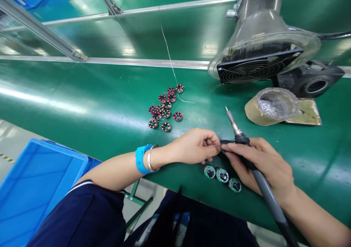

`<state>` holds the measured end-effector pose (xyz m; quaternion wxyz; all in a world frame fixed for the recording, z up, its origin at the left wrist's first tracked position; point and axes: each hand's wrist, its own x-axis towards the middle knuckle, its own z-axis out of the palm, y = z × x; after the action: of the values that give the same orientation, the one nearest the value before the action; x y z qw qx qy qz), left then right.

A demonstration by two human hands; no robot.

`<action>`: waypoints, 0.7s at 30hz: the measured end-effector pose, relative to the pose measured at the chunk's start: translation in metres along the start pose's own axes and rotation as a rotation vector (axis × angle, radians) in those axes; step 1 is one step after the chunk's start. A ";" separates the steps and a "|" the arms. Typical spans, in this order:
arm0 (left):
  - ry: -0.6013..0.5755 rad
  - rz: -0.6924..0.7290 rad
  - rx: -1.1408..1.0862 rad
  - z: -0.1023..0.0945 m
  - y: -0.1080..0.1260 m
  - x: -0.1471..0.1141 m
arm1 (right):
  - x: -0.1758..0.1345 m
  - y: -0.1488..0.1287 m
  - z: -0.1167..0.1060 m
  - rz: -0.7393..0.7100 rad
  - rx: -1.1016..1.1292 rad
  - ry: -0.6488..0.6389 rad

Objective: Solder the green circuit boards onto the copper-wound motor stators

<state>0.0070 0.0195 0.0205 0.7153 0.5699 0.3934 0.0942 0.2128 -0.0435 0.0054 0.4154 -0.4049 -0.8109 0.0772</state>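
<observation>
While my bare right hand (270, 166) curls round a grey-and-black, pencil-shaped soldering iron (260, 183), its metal tip raised off the green tabletop (200, 113), its forefinger reaches a small dark part (225, 142), half hidden between both hands. My bare left hand (196, 146) bunches its fingers narrowly at that part, though I cannot tell whether they grip it; three round green circuit boards (222, 175) lie just beside.

Bright light lays a long white glare across the left of the green tabletop (115, 93); fine detail looks soft.
</observation>
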 end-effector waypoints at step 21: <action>0.069 0.074 0.286 0.001 0.005 -0.004 | 0.004 -0.004 -0.006 0.074 0.016 -0.066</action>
<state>0.0064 0.0182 0.0273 0.6087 0.6766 0.4060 0.0830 0.2134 -0.0449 0.0136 0.3884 -0.4285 -0.8081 0.1121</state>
